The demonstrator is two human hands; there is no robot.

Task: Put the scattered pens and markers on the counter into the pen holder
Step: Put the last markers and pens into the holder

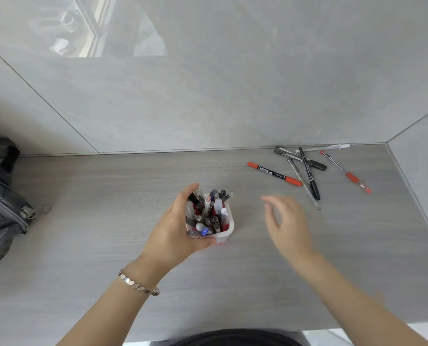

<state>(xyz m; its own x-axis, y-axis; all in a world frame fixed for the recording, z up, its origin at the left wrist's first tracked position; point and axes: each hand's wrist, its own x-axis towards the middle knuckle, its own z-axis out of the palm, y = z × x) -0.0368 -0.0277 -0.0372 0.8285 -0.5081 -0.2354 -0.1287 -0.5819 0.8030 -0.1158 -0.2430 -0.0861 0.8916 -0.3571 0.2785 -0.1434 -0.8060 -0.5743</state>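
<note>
The left hand (pixel 175 231) wraps the packed pen holder (pixel 220 228) at the worktop's (pixel 108 186) centre; the right hand (pixel 286 226) hovers spread and empty. Loose pens and markers (pixel 305 168) lie at two o'clock: light, stiff, prone to roll, so pinch mid-barrel.

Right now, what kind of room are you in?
Probably a desk nook or work counter, though I can't be sure. There's a wood-look grey counter against glossy tiled walls, a pen holder stuffed with pens, loose markers in the corner, and a grey bag at the side.
</note>
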